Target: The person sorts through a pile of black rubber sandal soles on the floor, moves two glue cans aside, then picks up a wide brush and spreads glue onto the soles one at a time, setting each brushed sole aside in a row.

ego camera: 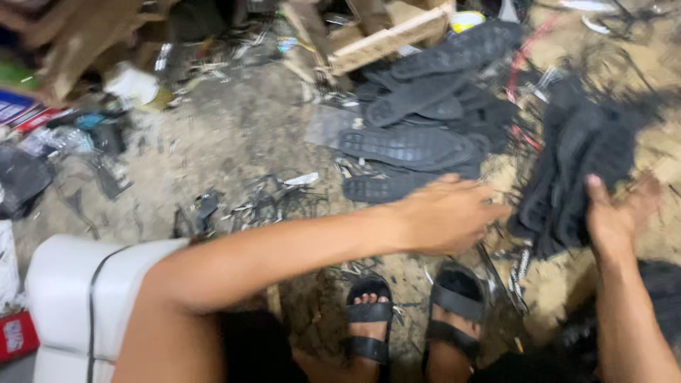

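Hands, two: right hand grips black sole stack; left hand alongside.

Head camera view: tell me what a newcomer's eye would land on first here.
First, the heap of black shoe soles on the dirt floor, upper middle. Next, the two bare hands stretched toward it: the left hand hovers at the heap's near edge, and the right hand grips a stack of black rubber pieces at right. Below, two feet in black sandals stand beside a white stool.
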